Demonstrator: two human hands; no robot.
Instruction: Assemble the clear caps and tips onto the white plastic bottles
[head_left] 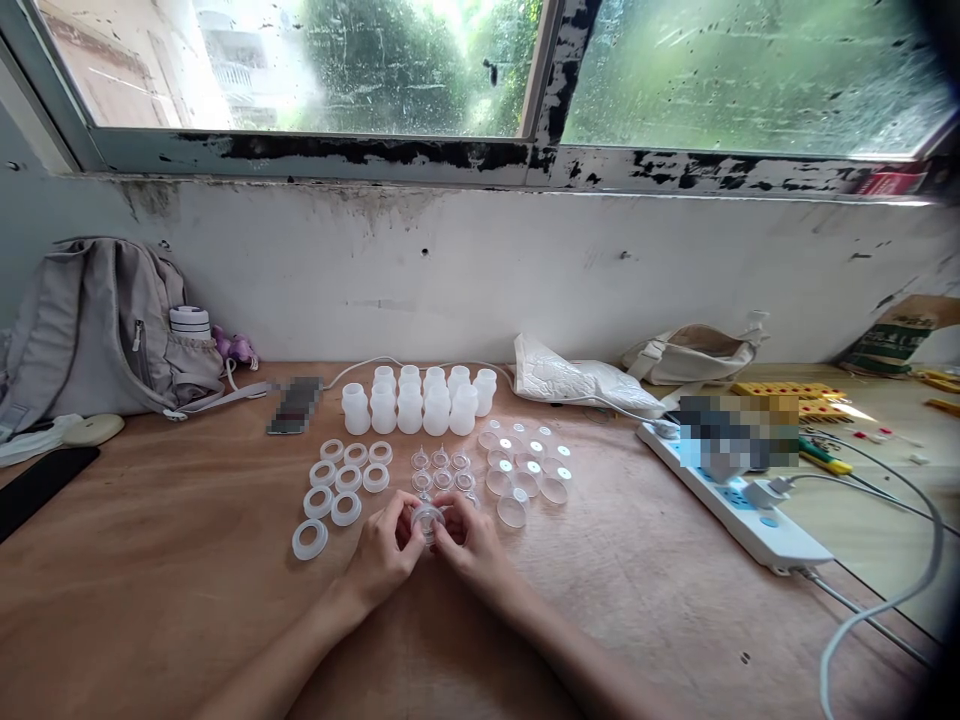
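Observation:
Between my hands, low in the middle of the view, is a small clear round plastic part (428, 517). My left hand (386, 545) grips its left side and my right hand (469, 540) its right side, fingers closed on it. Just beyond them stand several small clear pointed parts (442, 460) in rows. To the left lie several translucent white rings (319, 502). On the right are several clear discs (512, 510), some with small white centres. Several white plastic bottles (409, 408) stand in rows behind the parts.
A phone (295, 405) lies left of the bottles, a grey backpack (112, 320) farther left. A white padded packet (570, 380) and a pale bag (694, 350) lie at the back. A power strip (750, 520) with cables (934, 550) runs along the right.

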